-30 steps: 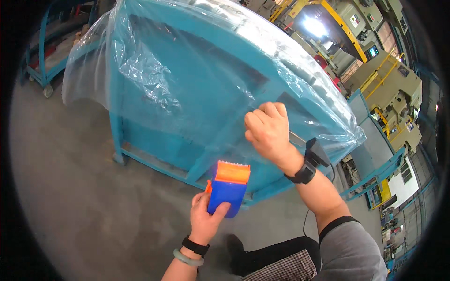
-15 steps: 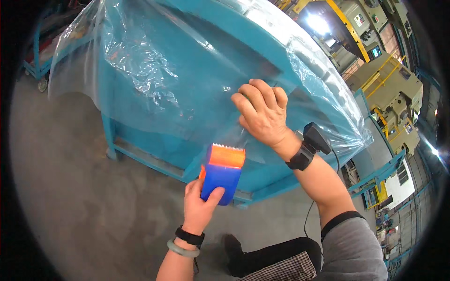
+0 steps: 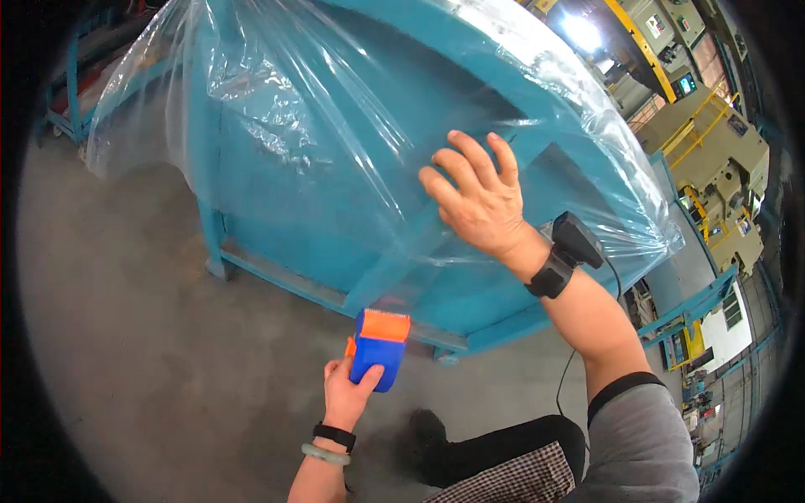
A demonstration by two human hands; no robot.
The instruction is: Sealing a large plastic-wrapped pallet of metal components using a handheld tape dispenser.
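My left hand [image 3: 345, 394] grips a blue and orange tape dispenser [image 3: 380, 352], its serrated edge pointing away from me. The dispenser is low, in front of the lower rail of a blue metal frame. A sheet of clear plastic film [image 3: 335, 151] drapes over that frame [image 3: 285, 281], wrinkled and shiny. Higher up, my right hand [image 3: 482, 197] lies over the film with its fingers spread and nothing in them; whether the palm presses on it I cannot tell. A black strap with a small black device [image 3: 570, 251] and a cable is on my right wrist.
Another blue rack [image 3: 71, 101] on casters stands at the far left. Beige machines with yellow rails [image 3: 713, 168] rise at the right. Below my hands are the grey floor [image 3: 142, 335] and my dark shoe [image 3: 428, 427].
My right hand has opened from curled fingers to spread ones, staying at the film. My left hand has drawn the tape dispenser down toward me, away from the film.
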